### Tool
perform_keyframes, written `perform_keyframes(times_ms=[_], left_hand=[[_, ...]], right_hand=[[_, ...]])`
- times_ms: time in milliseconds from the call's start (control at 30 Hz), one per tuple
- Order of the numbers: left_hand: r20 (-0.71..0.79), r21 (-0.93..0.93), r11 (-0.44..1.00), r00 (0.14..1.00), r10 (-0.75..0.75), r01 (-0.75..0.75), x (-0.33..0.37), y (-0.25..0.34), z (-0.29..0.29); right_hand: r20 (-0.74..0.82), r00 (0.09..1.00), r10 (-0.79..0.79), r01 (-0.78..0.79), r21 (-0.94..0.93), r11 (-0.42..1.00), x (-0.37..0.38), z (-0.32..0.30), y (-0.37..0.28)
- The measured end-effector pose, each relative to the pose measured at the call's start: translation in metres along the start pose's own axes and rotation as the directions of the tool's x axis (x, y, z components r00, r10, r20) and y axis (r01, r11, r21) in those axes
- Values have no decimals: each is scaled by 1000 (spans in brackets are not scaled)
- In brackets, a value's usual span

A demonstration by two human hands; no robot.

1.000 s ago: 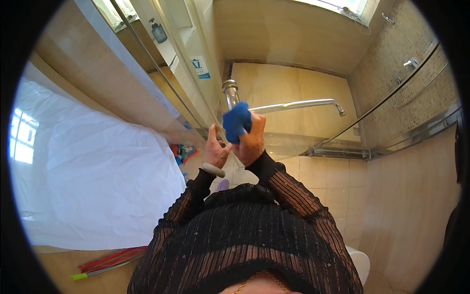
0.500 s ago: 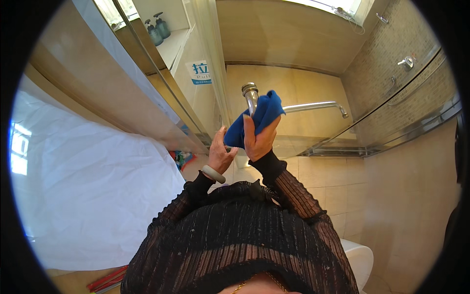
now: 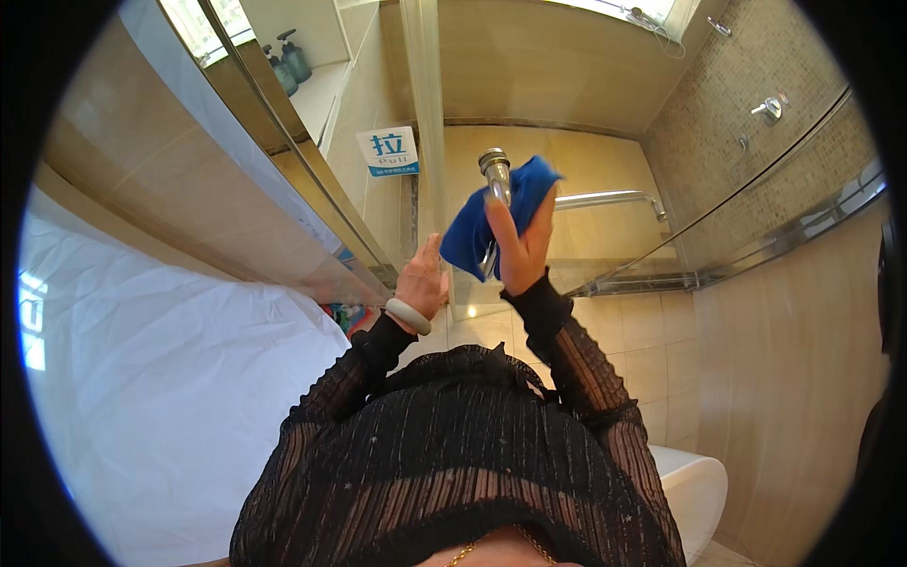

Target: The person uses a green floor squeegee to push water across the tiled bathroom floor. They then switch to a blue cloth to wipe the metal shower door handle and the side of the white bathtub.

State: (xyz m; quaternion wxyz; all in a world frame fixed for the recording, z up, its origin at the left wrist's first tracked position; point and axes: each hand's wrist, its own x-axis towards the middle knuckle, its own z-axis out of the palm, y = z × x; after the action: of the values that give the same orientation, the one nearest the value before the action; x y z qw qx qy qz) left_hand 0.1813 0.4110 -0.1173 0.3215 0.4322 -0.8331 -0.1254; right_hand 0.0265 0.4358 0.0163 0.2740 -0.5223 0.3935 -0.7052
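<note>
A blue cloth [image 3: 468,231] is wrapped partly round the chrome handle [image 3: 494,167] of a glass shower door. My right hand [image 3: 525,248] is closed on the cloth, thumb on the near side, pressing it against the handle's bar. The handle's round upper end and a bit of its lower bar show past the cloth. To the left, my left hand [image 3: 421,280], with a pale bangle [image 3: 408,316] at the wrist, is held up by the door glass with its fingers stretched. Whether its fingertips touch the glass I cannot tell.
A chrome bar [image 3: 609,199] runs right from behind the cloth. Left of the door are a sign sticker [image 3: 387,151] and pump bottles [image 3: 295,59] on a ledge. White sheeting [image 3: 189,397] covers the left side. A white rounded fixture [image 3: 694,491] stands at lower right.
My right hand and the cloth have shifted slightly right, and the cloth has spread and turned on the handle. My left hand stays near the same spot. The view has shifted a little.
</note>
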Motion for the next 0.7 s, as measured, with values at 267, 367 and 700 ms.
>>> perform_keyframes(times_ms=[267,367,700], left_hand=[[197,110,985,969,-152,132,20,34,-38],[253,72,994,963,-92,76,14,32,-31],[354,-66,993,933,-66,96,10,20,-41]], right_hand=[[-164,982,-96,47,-285,958,18,19,19],[-6,924,-382,305,-591,747,26,14,38],[150,878,-454,430,-662,614,24,4,70]])
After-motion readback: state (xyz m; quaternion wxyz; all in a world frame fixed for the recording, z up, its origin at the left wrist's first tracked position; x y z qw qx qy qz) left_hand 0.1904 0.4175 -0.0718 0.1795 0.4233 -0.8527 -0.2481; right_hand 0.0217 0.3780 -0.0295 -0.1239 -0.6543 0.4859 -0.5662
